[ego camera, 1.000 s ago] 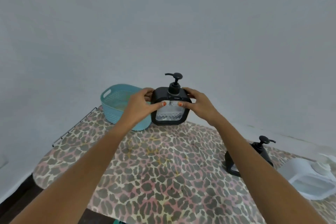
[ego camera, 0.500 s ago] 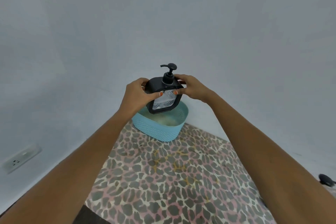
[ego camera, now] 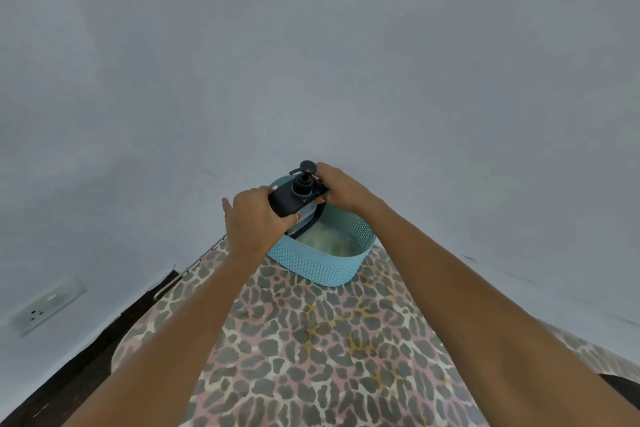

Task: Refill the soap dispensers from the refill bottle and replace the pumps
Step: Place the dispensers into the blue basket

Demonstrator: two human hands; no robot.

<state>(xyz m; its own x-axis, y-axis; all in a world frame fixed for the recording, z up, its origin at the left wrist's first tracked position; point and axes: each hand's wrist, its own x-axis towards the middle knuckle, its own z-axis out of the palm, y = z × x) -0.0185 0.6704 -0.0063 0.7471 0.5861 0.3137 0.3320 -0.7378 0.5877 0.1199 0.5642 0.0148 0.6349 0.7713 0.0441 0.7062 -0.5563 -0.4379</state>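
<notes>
Black soap dispenser (ego camera: 290, 204), pump (ego camera: 304, 174) fitted, tilted, its lower part inside the far-left side of the teal basket (ego camera: 322, 265). Base hidden by the rim, so contact with the basket floor cannot be judged. Left hand (ego camera: 254, 224) clasps the near-left end, thumb on the face. Right hand (ego camera: 341, 189) grasps the far-right end, fingertips mostly hidden. The basket stands on leopard-print cloth (ego camera: 311, 350). Wall socket (ego camera: 45, 310) low left, blurred.
</notes>
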